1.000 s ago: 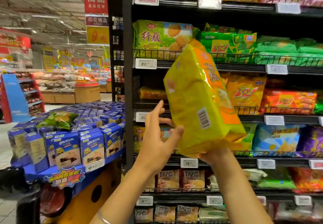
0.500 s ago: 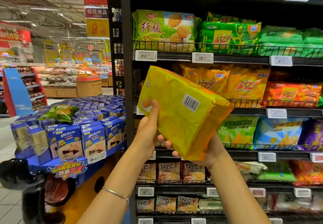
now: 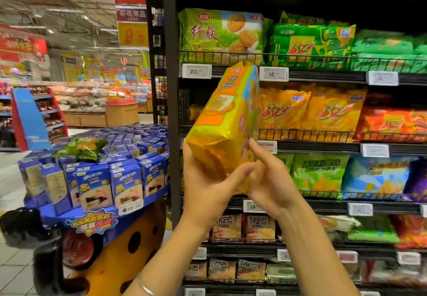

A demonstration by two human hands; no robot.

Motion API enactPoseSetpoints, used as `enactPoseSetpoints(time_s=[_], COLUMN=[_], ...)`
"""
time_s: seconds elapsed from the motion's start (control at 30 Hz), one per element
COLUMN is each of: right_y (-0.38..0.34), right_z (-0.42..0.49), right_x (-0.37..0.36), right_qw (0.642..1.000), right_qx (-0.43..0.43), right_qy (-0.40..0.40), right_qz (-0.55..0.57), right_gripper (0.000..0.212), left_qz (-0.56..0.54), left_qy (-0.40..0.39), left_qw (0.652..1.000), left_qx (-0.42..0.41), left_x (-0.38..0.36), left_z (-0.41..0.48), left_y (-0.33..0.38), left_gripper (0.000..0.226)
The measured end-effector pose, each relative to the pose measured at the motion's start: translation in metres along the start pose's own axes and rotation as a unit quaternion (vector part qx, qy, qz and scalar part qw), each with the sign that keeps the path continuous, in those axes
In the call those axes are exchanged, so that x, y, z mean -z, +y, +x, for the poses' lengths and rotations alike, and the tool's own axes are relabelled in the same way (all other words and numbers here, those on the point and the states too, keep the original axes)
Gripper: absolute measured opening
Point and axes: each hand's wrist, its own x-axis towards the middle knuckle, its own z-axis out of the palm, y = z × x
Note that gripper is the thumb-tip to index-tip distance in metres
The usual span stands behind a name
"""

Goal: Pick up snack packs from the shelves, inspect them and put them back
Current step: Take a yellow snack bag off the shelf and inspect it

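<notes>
- I see the snack pack [image 3: 227, 122] held up near me, in front of the shelves [image 3: 323, 75], tilted with its top toward the far right.
- My left hand [image 3: 203, 189] is under its near end; my right hand [image 3: 270, 180] is against its right side.
- A display stand of boxes [image 3: 104, 175] sits left of the shelves, a loose bag [image 3: 80, 146] on top.

single head-worn wide-angle view, facing forward and a little down at a black shelf unit [image 3: 172, 111] close ahead on the right, with both forearms rising from the near bottom edge. far left opens onto the shop floor, with a blue box display [image 3: 97, 175] near left; no second view.
</notes>
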Motion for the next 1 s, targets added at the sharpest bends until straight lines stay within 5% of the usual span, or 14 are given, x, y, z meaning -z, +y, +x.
enactPoseSetpoints(time_s=[0.13,0.27,0.33,0.53,0.63,0.77,0.9,1.0], right_y=[-0.008,-0.024,-0.03,-0.044,-0.052,-0.061,-0.081,-0.08], right_z=[0.001,0.004,0.006,0.016,0.02,0.023,0.026,0.037], right_x=[0.013,0.033,0.033,0.019,0.025,0.033,0.052,0.069], right_qw=[0.999,0.998,0.998,0.995,0.992,0.99,0.992,0.989], right_qx=[0.02,0.05,0.06,0.075,0.078,0.058,0.007,-0.02], right_qy=[0.007,0.022,0.003,-0.012,0.001,-0.025,-0.098,-0.1], right_qz=[-0.027,-0.006,-0.021,-0.066,-0.103,-0.127,-0.082,-0.106], right_gripper=[0.047,0.039,0.045,0.056,0.054,0.06,0.088,0.066], left_qz=[-0.183,-0.355,-0.39,-0.489,-0.53,-0.5,-0.361,-0.278], left_qy=[0.12,0.156,0.156,0.215,0.196,0.15,0.109,0.096], left_qw=[0.972,0.895,0.854,0.691,0.649,0.679,0.806,0.875], left_qx=[0.089,0.22,0.306,0.487,0.509,0.516,0.457,0.384], left_x=[0.015,0.037,0.044,0.036,0.031,0.037,0.049,0.059], left_z=[0.005,0.009,0.007,0.003,0.006,0.017,0.045,0.072], left_y=[-0.007,-0.015,-0.019,-0.024,-0.032,-0.048,-0.072,-0.089], left_gripper=[0.089,0.046,0.043,0.075,0.082,0.08,0.064,0.058])
